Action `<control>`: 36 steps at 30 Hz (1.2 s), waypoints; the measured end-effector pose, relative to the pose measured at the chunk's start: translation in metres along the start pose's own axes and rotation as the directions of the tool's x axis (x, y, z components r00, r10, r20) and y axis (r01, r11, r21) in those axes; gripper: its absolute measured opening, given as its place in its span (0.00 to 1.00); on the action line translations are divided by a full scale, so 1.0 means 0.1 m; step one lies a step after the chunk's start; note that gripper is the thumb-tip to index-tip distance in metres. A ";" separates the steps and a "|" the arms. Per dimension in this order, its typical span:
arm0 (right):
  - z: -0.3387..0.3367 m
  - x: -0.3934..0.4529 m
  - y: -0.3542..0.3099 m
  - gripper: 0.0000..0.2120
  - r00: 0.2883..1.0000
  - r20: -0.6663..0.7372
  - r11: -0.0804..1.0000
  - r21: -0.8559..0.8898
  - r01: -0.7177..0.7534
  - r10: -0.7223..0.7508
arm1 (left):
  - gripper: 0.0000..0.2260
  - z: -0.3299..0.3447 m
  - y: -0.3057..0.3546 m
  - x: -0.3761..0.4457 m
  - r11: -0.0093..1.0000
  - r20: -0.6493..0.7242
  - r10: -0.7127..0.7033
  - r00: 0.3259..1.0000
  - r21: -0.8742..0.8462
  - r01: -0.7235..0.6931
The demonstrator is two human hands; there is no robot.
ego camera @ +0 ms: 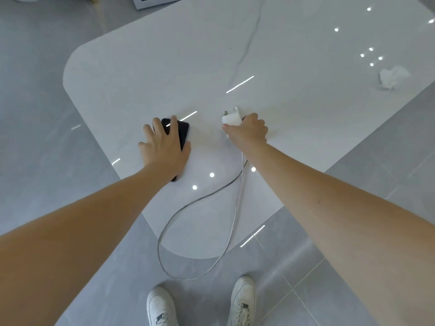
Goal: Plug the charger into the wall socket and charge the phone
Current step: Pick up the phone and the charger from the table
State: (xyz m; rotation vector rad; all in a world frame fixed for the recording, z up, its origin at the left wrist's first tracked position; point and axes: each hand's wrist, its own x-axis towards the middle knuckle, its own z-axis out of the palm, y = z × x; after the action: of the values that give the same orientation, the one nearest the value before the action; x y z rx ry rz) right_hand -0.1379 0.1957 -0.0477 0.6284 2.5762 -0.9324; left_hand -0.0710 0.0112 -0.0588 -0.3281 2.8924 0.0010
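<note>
Glossy white tabletop fills the view. Near its front-left edge the left hand lies spread, fingers flat on a black phone whose long axis runs away from that edge. Beside it, the right hand pinches the white charger, prongs pointing away; its cable loops over the front edge.

No readable text, label, brand or number shows anywhere. The white shoes carry a small dark mark near the laces, possibly a logo, but it is too blurred to read.
</note>
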 end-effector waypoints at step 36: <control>-1.49 -3.00 -1.40 0.24 0.810 0.311 0.866 0.237 0.440 -0.497 | 0.20 -3.05 -1.19 -2.21 0.844 0.026 -0.236 0.971 -0.489 0.218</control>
State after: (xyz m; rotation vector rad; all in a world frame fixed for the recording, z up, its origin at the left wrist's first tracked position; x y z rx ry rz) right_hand 0.0224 0.1108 0.2667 -0.1702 2.3618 -1.2724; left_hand 0.0956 -0.0635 0.2915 -0.7650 2.8262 0.7063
